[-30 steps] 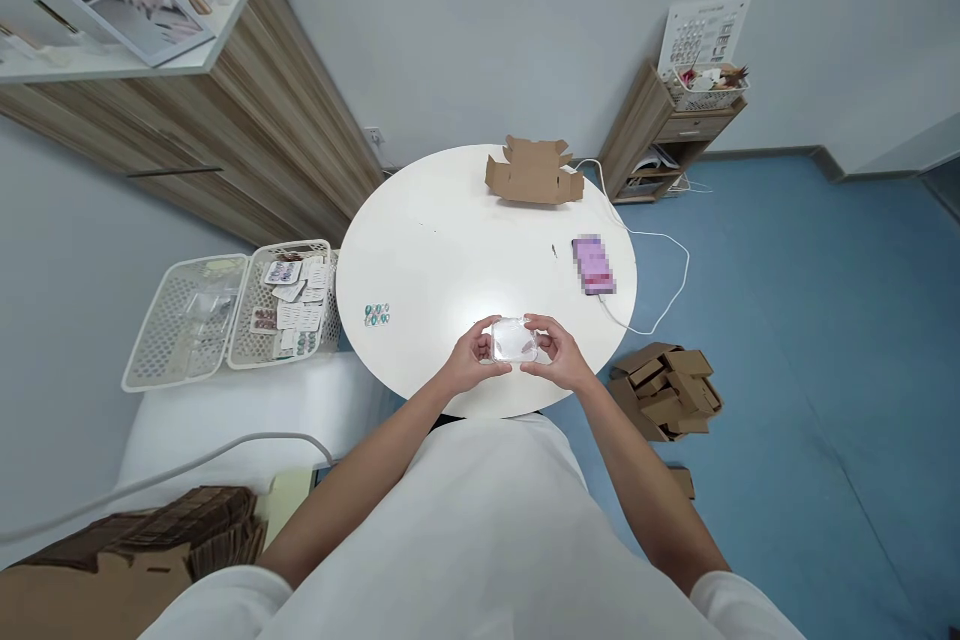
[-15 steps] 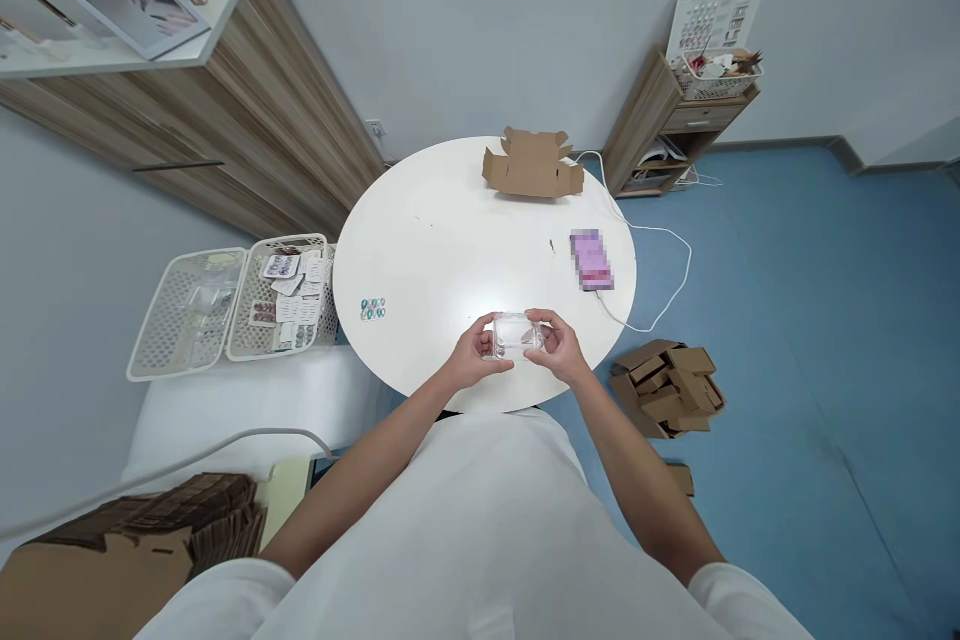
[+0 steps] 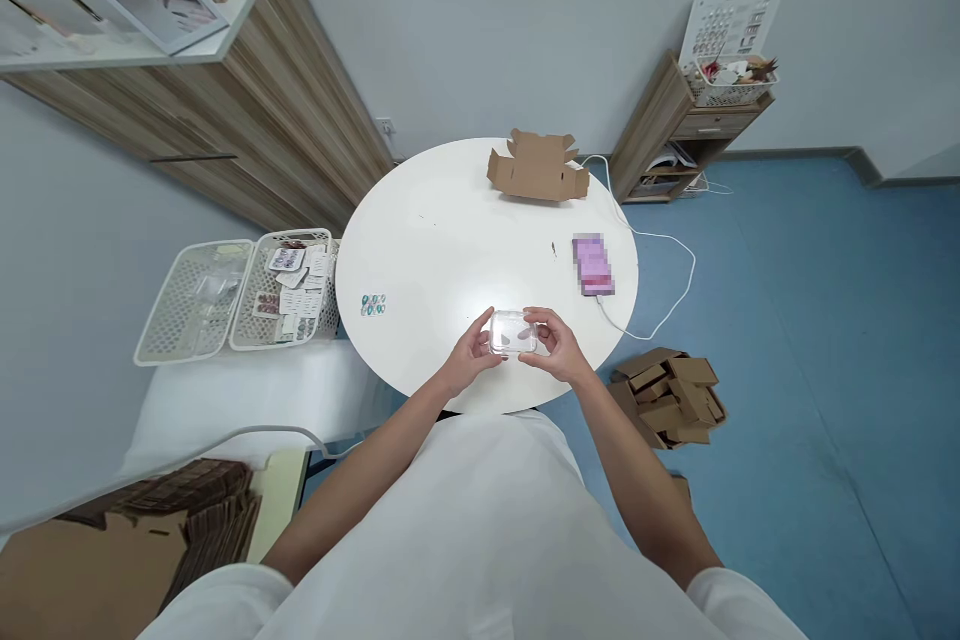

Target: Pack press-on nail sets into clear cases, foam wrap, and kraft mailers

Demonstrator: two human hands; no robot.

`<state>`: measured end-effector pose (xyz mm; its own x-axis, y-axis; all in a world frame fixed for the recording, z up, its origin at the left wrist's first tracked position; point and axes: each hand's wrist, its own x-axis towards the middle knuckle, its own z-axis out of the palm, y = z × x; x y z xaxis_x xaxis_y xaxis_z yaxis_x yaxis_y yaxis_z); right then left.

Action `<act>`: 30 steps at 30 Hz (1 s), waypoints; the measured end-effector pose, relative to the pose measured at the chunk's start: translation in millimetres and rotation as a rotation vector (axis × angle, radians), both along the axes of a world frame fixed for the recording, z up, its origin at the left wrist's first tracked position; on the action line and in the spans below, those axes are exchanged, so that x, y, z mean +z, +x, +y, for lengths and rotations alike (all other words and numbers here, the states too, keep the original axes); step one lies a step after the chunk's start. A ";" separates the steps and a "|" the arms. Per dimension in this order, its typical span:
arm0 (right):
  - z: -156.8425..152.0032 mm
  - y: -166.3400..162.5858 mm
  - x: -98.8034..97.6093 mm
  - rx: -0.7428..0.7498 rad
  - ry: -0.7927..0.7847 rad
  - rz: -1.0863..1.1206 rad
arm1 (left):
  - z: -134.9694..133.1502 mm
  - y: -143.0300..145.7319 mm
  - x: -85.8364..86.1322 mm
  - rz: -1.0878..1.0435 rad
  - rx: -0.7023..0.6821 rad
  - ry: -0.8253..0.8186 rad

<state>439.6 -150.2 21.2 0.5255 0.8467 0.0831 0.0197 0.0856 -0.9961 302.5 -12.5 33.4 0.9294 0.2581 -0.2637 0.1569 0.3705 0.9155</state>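
- In the head view, we have a clear box (image 3: 513,332) above the near edge of the round white table (image 3: 420,265), a little right of that edge's middle; whether it rests on the tabletop or is lifted, we cannot tell.
- Our left hand (image 3: 466,362) is clamped on the box's left end, and our right hand (image 3: 559,352) grips its right end, thumbs on the near side and fingers on the far side.
- We judge the step in hand to be a two-handed handling of this box, perhaps pressing or fitting its parts; its lid seam is too small to read.
- We think the next move calls for even, light pressure from both thumbs and a level hold, since thin clear plastic may flex or slip.
- Near the table's left edge we see a small set of teal and silver pieces (image 3: 373,305), well apart from our hands.
- By the far edge, right of its middle, lies an unfolded cardboard box (image 3: 538,170); near the right edge, a purple blurred-out item (image 3: 594,265) with a white cable (image 3: 667,237).
- Beyond the left edge stands a white basket (image 3: 282,345) of packets.
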 end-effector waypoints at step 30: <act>25.3 8.2 -24.8 -0.123 -0.381 0.509 | -8.2 -19.0 -34.0 0.190 0.151 -0.022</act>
<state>447.8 -124.9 -3.6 0.5152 0.6985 -0.4966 -0.4757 -0.2489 -0.8436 283.6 -20.7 -0.5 0.8140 0.3825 -0.4371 0.2669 0.4221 0.8664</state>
